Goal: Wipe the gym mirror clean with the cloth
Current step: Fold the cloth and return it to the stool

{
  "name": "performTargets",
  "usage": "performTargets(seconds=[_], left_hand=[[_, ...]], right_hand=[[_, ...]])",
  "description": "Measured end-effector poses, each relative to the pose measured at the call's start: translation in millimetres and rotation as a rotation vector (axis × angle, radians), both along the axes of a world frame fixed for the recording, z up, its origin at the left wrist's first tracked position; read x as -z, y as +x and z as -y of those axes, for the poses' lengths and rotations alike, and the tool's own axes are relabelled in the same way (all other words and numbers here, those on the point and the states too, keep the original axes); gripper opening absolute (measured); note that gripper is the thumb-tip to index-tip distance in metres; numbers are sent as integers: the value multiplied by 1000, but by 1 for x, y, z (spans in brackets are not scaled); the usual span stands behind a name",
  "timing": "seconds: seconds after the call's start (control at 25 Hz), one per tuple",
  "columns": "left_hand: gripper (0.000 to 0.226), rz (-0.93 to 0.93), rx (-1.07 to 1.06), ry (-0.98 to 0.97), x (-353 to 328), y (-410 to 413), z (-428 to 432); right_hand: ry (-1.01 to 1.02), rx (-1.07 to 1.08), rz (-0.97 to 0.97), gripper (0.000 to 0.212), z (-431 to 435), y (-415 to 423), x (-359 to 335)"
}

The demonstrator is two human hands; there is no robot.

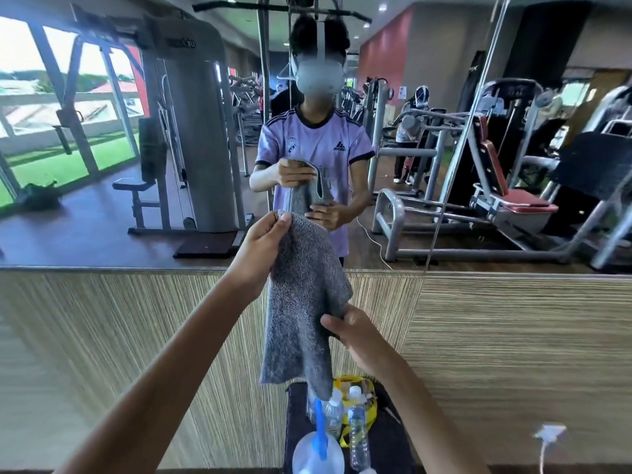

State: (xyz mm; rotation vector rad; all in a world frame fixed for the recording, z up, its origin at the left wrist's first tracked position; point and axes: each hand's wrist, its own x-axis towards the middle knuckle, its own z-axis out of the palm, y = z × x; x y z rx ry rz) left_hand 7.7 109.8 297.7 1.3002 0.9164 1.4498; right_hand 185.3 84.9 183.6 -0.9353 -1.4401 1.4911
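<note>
Pinched between thumb and curled fingertips [278,222] of the left hand [263,248]: the top corner of a grey, speckled terry cloth [301,302], at 11 o'clock on the fabric. Clasped at 3 o'clock on its side edge by the right hand [357,333], one digit laid across the front, the others hidden behind the fold, so cannot tell how they lie. Hangs in mid-air between the two holds, loosely doubled over, lower end dangling toward 6 o'clock. Not yet touching the large wall-mounted gym mirror [102,186] spread across 12 o'clock, above a striped wood-grain wall panel [496,336]. Looks light, soft and floppy, with a rough pile unlikely to slip from a grip and nothing about it to break. Probably best bunched or folded into a pad against one palm, flat fingers behind it, rather than held by a corner, so as to press evenly on the glass. By count: one cloth, two hands, one mirror wall with what seems a seam at 1 o'clock. Down at 6 o'clock, on a dark stand [390,446]: two clear plastic water bottles [357,436], one translucent spray bottle with a blue trigger [319,439], one yellow bag [373,407]. Off at 4 o'clock, one white plug with a cord [549,434], blurred.
</note>
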Motion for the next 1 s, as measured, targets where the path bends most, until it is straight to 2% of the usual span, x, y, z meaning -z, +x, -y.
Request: performTargets(seconds=[0.08,0.2,0.24,0.4,0.52,0.64,0.76,0.88,0.96,1.0], left_hand=[[25,2,-21,-6,0,-3,0],[21,-32,-18,-9,6,-14,-7],[20,-26,-17,-21,6,-16,-8],[25,117,53,-125,19,-17,-15],[53,84,187,-311,55,-16,-12],[46,77,280,-494,93,-11,3],[37,175,293,-516,113,-12,9],[50,253,250,-500,121,-20,6],[54,132,208,-455,121,-23,4],[50,62,201,-424,120,-24,3]], right_hand=[[26,80,15,79,3,2,-4],[68,128,10,39,5,9,-14],[68,130,-5,32,5,10,-17],[-9,139,-94,33,1,8,-30],[-93,156,-146,31,-9,7,-39],[-177,144,-237,43,-16,12,-40],[-249,106,-278,45,-19,20,-34],[-315,36,-209,23,-21,28,-29],[-359,46,-98,21,-22,31,-26],[-382,59,-66,31,-25,32,-22]])
